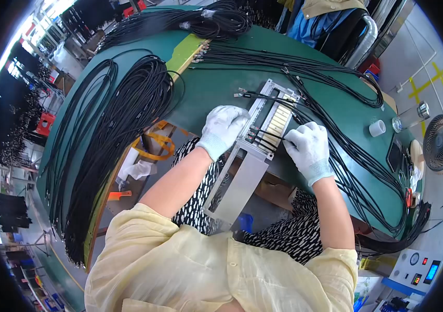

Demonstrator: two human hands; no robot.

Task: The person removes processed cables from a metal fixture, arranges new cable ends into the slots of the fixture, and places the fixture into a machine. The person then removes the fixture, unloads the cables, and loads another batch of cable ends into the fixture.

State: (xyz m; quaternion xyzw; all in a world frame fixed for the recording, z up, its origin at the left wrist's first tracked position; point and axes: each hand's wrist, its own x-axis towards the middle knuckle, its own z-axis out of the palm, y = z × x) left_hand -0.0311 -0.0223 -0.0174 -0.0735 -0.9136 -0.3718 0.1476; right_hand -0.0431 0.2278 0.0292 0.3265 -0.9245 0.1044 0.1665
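Note:
A metal fixture [275,118] with a row of cream-coloured blocks lies slanted over the green table's near edge. Several black cables run across its slots. My left hand [225,126], in a white glove, is at the fixture's left side with its fingers curled in; what it holds, if anything, is hidden. On the right side, my gloved right hand [308,144] pinches a black cable [270,134] that leads into the fixture's lower slots. Other cable ends [243,93] stick out past the fixture's upper left.
Large bundles of black cable [122,109] cover the left of the green table [206,88]. More cables [330,67] stretch along the back and right. A white cup [377,128], a glass jar [411,117], a phone [395,153] and a fan [439,143] are at the right.

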